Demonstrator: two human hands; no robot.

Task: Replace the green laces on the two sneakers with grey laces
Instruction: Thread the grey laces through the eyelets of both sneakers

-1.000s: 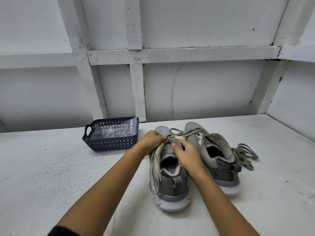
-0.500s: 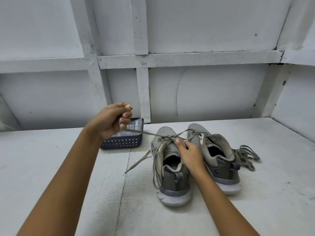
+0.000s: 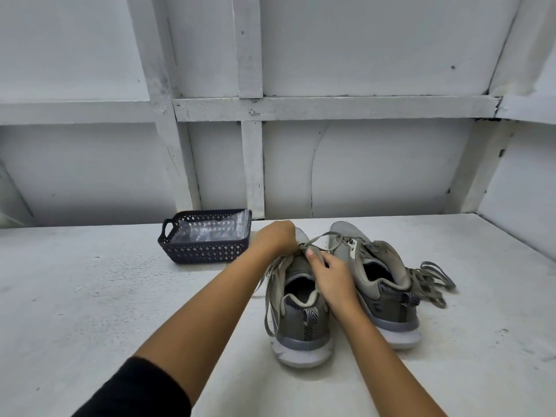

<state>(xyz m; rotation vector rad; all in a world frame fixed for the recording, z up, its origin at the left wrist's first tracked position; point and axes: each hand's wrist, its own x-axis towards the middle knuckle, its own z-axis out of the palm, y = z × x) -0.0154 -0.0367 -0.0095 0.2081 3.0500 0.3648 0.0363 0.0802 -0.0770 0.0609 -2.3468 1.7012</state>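
Two grey sneakers stand side by side on the white table, heels toward me. My left hand (image 3: 275, 239) is over the toe end of the left sneaker (image 3: 301, 320), fingers curled down at its lace (image 3: 275, 284). My right hand (image 3: 329, 275) pinches the same lace at the sneaker's tongue. One end of this lace loops across to the right sneaker (image 3: 382, 284); the other hangs down the left sneaker's side. A loose bundle of lace (image 3: 433, 281) lies on the table right of the right sneaker.
A dark lattice basket (image 3: 207, 251) lined with clear plastic sits at the back left of the sneakers. White walls with wooden battens (image 3: 252, 164) close the table at the back and right.
My left hand, which half a second ago was raised to the left pulling the lace out taut, has come back down onto the toe of the left sneaker. The right hand stayed on the tongue.
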